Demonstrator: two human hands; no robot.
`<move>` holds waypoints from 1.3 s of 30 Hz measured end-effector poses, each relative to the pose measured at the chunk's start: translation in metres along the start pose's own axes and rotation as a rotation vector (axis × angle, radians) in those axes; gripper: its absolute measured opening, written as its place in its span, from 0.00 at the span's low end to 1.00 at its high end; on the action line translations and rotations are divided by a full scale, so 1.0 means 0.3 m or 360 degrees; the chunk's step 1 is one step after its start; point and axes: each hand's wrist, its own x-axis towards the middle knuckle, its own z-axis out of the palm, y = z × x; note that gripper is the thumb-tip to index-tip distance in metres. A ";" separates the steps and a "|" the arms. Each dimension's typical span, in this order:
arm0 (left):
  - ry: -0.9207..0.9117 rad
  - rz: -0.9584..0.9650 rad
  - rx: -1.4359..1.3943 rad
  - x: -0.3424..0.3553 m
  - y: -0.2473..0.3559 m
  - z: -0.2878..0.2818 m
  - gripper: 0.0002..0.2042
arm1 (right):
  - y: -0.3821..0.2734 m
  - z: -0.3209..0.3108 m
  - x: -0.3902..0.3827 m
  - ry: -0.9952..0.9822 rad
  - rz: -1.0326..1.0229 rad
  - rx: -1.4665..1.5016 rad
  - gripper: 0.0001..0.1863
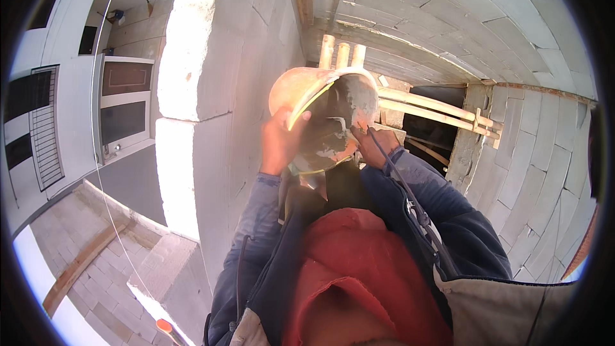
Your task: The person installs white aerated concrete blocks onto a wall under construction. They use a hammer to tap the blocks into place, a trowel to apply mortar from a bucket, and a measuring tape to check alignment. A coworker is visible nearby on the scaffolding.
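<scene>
In front of my chest is an orange bucket (366,99), its inside smeared with grey mortar. My left hand (280,144) is closed on the left side, with the thumb by a yellow-green edge. A rounded orange piece (296,90) bulges out above that hand; I cannot tell whether it is part of the bucket or a separate thing. My right hand (375,144) grips the bucket's right side, fingers curled at its mortar-caked edge. A dark cord (397,176) runs along my right sleeve to that hand. The bucket's underside is hidden.
A pale block wall (224,58) rises close on my left, its top edge sunlit. Wooden poles (435,106) stretch to the right beyond the bucket, past a dark opening (432,128). A thin string (106,186) hangs at far left. Block walls (532,154) stand on the right.
</scene>
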 end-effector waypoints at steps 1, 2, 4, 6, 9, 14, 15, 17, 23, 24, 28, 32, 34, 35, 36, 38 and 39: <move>-0.0020 0.0061 0.0062 -0.034 0.087 -0.049 0.19 | -0.024 -0.076 -0.063 0.0086 0.0031 0.0026 0.32; -0.0046 0.0108 0.0124 -0.073 0.151 -0.087 0.19 | -0.049 -0.136 -0.127 0.0157 0.0061 0.0058 0.32; -0.0006 0.0354 0.0137 -0.118 0.241 -0.139 0.20 | -0.093 -0.168 -0.196 0.0371 0.0210 0.0133 0.33; 0.0012 0.0508 0.0176 -0.152 0.317 -0.159 0.21 | -0.135 -0.148 -0.230 0.0370 0.0225 0.0151 0.32; 0.0104 0.0592 0.0227 -0.209 0.389 -0.205 0.22 | -0.216 -0.165 -0.294 0.0420 0.0105 0.0183 0.31; 0.0190 0.0694 0.0045 -0.247 0.433 -0.260 0.23 | -0.315 -0.206 -0.353 0.0506 0.0080 0.0297 0.30; 0.0194 0.0682 0.0014 -0.258 0.447 -0.264 0.24 | -0.326 -0.201 -0.361 0.0522 0.0026 0.0410 0.29; 0.0179 0.0694 -0.0007 -0.249 0.452 -0.238 0.24 | -0.332 -0.179 -0.356 0.0557 -0.0057 0.0644 0.29; 0.0314 0.0459 -0.0294 -0.229 0.316 -0.221 0.25 | -0.210 -0.244 -0.340 -0.0509 -0.0054 0.2665 0.25; 0.0347 0.0390 -0.0359 -0.218 0.274 -0.219 0.25 | -0.177 -0.247 -0.359 -0.0585 -0.0020 0.2791 0.25; 0.0513 0.0113 -0.0818 -0.197 0.126 -0.148 0.25 | -0.116 -0.342 -0.440 -0.0645 0.0055 0.2922 0.27; 0.0572 -0.0106 -0.1221 -0.226 -0.025 -0.075 0.23 | -0.026 -0.491 -0.455 -0.0633 0.0000 0.2685 0.27; 0.0676 -0.0258 -0.1382 -0.242 -0.076 -0.022 0.21 | -0.035 -0.625 -0.424 -0.0692 -0.0070 0.2568 0.27; 0.0734 -0.0321 -0.1377 -0.257 -0.082 -0.009 0.22 | -0.057 -0.687 -0.398 -0.0753 -0.0140 0.2511 0.26; 0.0796 -0.0385 -0.1376 -0.271 -0.086 0.006 0.23 | -0.090 -0.747 -0.365 -0.0811 -0.0173 0.2479 0.27; 0.0871 -0.0445 -0.1251 -0.299 -0.091 0.017 0.22 | -0.221 -0.872 -0.268 -0.0835 -0.0362 0.2083 0.27; 0.0927 -0.0403 -0.1282 -0.307 -0.112 0.029 0.22 | -0.295 -0.922 -0.209 -0.0838 -0.0468 0.1869 0.26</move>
